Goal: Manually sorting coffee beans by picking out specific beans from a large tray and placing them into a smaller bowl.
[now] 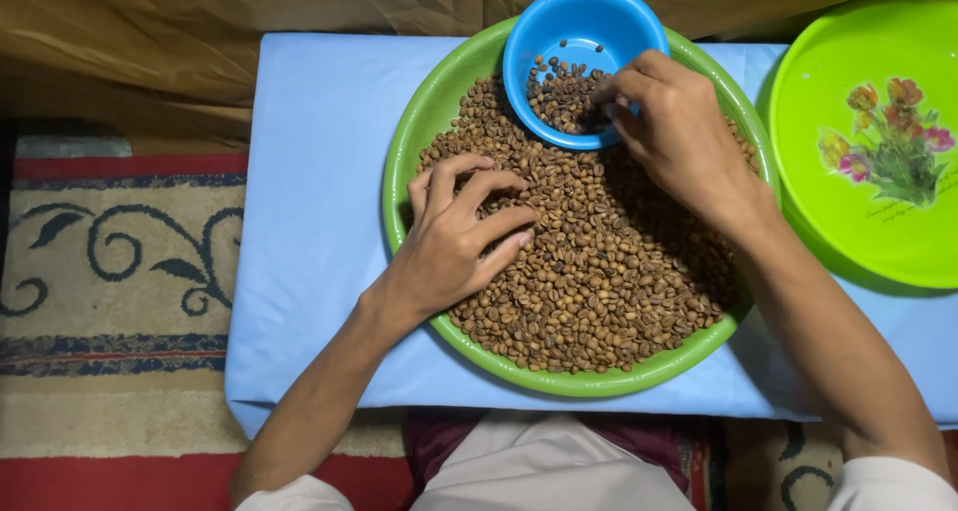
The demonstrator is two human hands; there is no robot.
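A round green tray (419, 122) full of brown coffee beans (599, 281) lies on a light blue cloth. A small blue bowl (584, 17) with some beans in it sits at the tray's far edge. My left hand (454, 242) rests palm down on the beans at the tray's left side, fingers spread and slightly curled. My right hand (679, 132) hovers over the bowl's right rim, its fingertips pinched together just above the beans in the bowl. Whether a bean is between the fingertips cannot be made out.
A second green tray (868, 212) with a flower picture lies at the right, partly out of frame. The blue cloth (309, 222) covers a low table. A patterned rug (110, 271) is at the left and brown fabric (200, 42) behind.
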